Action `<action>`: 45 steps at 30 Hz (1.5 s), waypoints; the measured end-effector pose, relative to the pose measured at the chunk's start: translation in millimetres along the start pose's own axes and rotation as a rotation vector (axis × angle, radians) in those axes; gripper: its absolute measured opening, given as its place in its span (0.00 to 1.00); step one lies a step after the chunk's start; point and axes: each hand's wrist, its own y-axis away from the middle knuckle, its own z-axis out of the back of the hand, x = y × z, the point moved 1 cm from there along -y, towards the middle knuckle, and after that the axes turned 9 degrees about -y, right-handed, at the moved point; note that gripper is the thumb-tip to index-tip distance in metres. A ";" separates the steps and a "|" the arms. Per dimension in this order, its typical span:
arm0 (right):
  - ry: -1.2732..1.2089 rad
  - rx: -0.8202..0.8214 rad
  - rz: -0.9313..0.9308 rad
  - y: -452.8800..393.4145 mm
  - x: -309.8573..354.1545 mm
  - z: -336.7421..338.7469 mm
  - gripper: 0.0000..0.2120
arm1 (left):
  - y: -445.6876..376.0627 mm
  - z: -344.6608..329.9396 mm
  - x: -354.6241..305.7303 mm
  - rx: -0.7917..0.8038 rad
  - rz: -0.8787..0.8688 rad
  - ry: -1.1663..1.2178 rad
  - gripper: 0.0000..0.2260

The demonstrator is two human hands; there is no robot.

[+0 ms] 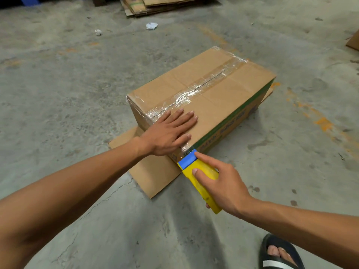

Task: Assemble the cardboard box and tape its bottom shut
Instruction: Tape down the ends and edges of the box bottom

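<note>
A brown cardboard box (229, 88) stands on the concrete floor with its closed flaps facing up. Clear tape (204, 84) runs along the centre seam and wraps over both ends. My left hand (171, 131) lies flat, fingers spread, on the near corner of the box top, pressing on the tape there. My right hand (219, 183) grips a yellow tape dispenser with a blue cutter head (196, 171). The cutter head touches the box's near lower corner, just below my left thumb, where a strip of tape comes off the box.
The box's lower flaps (153, 171) splay out on the floor under it. Flattened cardboard sheets (155, 4) lie stacked at the far edge. Two crumpled paper scraps (151, 26) sit on the floor. Another cardboard piece (353, 41) shows at the right edge. A sandalled foot (279, 253) is bottom right.
</note>
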 end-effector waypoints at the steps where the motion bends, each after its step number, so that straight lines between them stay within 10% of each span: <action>1: -0.025 -0.002 -0.002 -0.6 -1.1 -0.7 0.19 | -0.1 -0.1 0.5 0.000 -0.006 -0.002 0.29; 17: -0.268 0.092 -0.319 -0.7 46.3 30.2 0.19 | 1.5 1.3 -3.8 0.009 -0.052 -0.038 0.35; 22: 0.057 -0.004 -0.105 -31.3 29.3 -18.3 0.17 | 5.3 6.8 -2.2 0.056 -0.034 -0.038 0.36; 27: 0.042 0.182 -0.516 6.5 7.9 29.7 0.16 | 6.8 1.5 2.1 0.038 -0.032 -0.071 0.38; 45: 0.300 0.361 -0.417 -44.1 -14.1 20.5 0.24 | 17.3 -23.6 -25.8 -0.232 -0.165 -0.149 0.22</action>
